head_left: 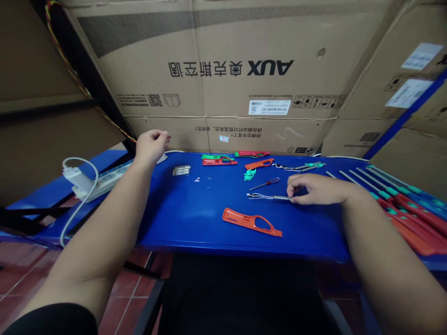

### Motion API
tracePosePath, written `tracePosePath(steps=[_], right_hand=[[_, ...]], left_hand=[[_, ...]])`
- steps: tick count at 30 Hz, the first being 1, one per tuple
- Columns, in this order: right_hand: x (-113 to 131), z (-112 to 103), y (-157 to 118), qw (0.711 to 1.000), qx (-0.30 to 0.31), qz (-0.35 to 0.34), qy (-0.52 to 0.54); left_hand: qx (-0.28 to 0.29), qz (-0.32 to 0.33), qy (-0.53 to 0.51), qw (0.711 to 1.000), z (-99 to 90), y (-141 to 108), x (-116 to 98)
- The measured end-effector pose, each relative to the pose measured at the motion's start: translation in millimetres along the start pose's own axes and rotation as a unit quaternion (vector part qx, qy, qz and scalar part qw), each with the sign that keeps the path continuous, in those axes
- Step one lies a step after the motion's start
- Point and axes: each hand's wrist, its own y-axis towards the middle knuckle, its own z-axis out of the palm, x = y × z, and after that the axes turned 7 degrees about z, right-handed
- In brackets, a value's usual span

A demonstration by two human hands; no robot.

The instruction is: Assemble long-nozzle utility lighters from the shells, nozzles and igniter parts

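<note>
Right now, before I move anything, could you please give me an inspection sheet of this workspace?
Surface: blue table, items lying on it.
Job's things: orange plastic housing half near the front edge; red-handled screwdriver and wired metal rod beside the right hand.
Grips: right hand has its fingertips at the rod's end, hold unclear; left hand is raised at the back edge, nothing seen held.
Clutter: tiny metal bits and a clear pack, left of centre.
Cables: white cord by a white power strip.
Surroundings: AUX cartons, red floor tiles.
</note>
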Motion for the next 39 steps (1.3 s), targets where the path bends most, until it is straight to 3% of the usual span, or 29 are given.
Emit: tracePosePath(steps=[2,4,7,10,14,20,24,26,29,35,37,39], right_hand=[[-1,1,1,1.0,0.006,0.006,-0.002],[-1,3,3,1.0,0.016,0.01,-0.003],[2,7,8,0.999,0.035,0.005,-0.002],[7,9,12,0.999,0.046,-0.003,-0.001],[13,10,13,0.999,0.051,-0.005,0.002],[19,9,12,0.999,0.048,-0.002,0.005],[13,5,6,0.999,0.035,0.013,0.011],[4,2,1,0.999,0.016,0.029,0.025],[-11,-2,-5,0.997,0.0,0.061,0.037],[-17,1,-1,0.996,0.031,0.059,0.051],[-14,3,2,0.996,0.041,0.05,0.054],[-10,5,4,0.997,0.048,0.036,0.05]], left_hand=[[0.046,0.04,0.039,0.997,10.5,-8,-4],[0.127,0.099,0.066,0.985,25.5,-18,-12],[0.273,0.189,0.087,0.939,51.1,-34,-23],[0.357,0.228,0.12,0.898,70.3,-45,-27],[0.395,0.236,0.154,0.874,79.0,-47,-21],[0.392,0.235,0.152,0.876,76.2,-42,-19],[0.381,0.253,0.121,0.881,66.2,-46,-36],[0.4,0.277,0.083,0.87,58.9,-54,-52],[0.474,0.309,0.019,0.824,47.6,-73,-81],[0.604,0.387,-0.115,0.687,35.9,-104,-119],[0.616,0.397,-0.136,0.667,37.2,-110,-123],[0.605,0.41,-0.123,0.671,39.9,-116,-125]])
